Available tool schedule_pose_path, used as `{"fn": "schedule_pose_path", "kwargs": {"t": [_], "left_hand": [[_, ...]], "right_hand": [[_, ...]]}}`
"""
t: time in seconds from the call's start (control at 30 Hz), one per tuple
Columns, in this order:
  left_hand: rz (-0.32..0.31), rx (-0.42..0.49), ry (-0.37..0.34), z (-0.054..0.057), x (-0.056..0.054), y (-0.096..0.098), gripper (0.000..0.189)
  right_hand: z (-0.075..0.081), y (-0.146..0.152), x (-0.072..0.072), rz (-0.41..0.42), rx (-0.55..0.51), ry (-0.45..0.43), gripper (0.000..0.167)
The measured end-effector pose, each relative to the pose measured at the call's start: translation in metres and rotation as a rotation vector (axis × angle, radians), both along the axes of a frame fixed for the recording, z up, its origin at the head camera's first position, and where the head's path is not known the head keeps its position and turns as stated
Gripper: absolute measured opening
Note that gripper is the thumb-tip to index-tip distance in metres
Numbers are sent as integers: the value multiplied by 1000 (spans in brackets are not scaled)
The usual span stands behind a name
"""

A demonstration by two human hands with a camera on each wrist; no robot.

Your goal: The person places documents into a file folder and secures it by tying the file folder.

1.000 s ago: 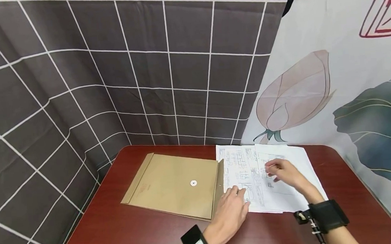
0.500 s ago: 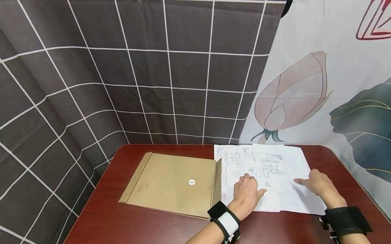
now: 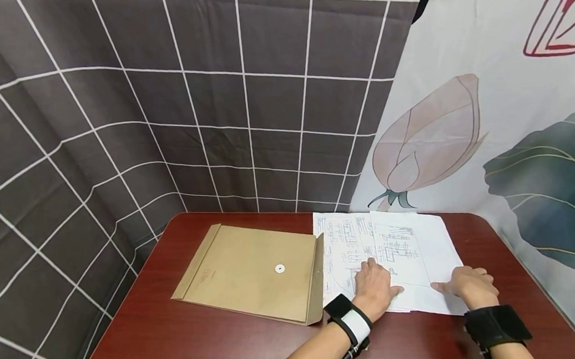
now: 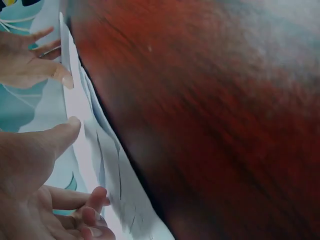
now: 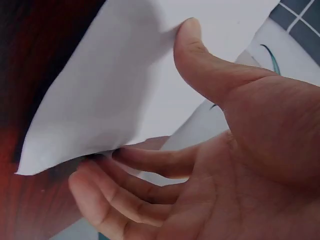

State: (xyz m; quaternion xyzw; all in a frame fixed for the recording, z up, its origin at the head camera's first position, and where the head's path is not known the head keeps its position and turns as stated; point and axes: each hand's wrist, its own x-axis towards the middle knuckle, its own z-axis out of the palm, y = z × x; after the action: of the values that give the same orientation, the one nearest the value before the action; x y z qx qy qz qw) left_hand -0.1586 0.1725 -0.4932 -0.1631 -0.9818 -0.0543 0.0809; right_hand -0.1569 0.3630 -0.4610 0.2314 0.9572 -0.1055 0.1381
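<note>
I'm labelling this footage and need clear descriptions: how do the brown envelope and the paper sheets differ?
The envelope is brown, while the sheets are white. The envelope carries a round white button; the sheets carry printed drawings. The left hand and right hand are at the sheets, neither at the envelope. Both lie on the reddish table.

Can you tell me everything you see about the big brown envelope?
The brown envelope looks like stiff paper. It lies flat on the reddish table, left of the papers. It has a round white button, faint reddish print near its left end, and an open flap on its right. The left hand and right hand are at the papers, not on it.
</note>
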Motion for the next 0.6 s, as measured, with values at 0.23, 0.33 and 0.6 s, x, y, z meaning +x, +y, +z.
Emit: {"fn": "schedule_pose_path", "kwargs": {"t": [0.23, 0.33, 0.6], "left_hand": [[25, -17, -39, -4, 0, 7, 68], [40, -34, -52, -5, -1, 9, 67], [17, 35, -82, -2, -4, 13, 42]], "right_hand": [[-6, 8, -2, 4, -19, 26, 97], [-6, 8, -2, 2, -4, 23, 100], [-4, 6, -2, 20, 17, 27, 100]]}}
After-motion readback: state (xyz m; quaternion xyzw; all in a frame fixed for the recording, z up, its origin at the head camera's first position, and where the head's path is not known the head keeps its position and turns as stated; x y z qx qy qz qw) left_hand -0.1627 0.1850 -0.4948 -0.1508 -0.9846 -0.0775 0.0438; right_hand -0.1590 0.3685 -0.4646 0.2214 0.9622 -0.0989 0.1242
